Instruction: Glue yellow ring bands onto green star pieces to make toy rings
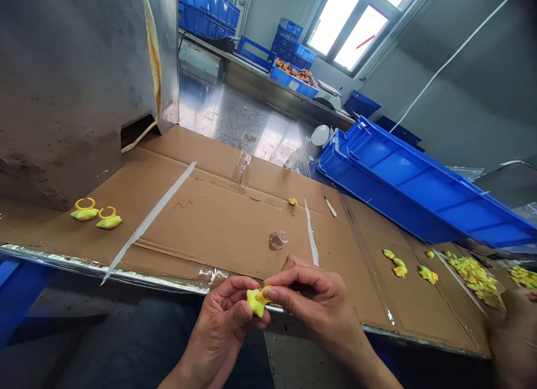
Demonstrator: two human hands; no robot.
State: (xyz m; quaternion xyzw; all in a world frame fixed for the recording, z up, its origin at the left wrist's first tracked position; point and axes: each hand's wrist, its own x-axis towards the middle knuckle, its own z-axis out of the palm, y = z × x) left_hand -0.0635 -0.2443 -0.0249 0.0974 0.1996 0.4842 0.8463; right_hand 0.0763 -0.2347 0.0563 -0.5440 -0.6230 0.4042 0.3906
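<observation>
Near edge of the bench, low centre of my view. My left hand is curled, thumb and forefinger pinched on a small yellow-green piece. My right hand has its fingertips closed on an orange part that touches the top of that piece. Both are held just off the table's metal lip, above my lap.

Nothing lies between the hands and the cardboard sheet that covers the bench. Just beyond my right knuckles: a small clear round bit and a white strip. Further back, one loose yellow bit.

Far left, near the grey machine housing: two ringed toys, side by side. A long tape strip runs diagonally between them and me.

Right: scattered loose pieces, then a heaped pile of the same. Stacked blue crates lie behind them, well clear of my hands.
</observation>
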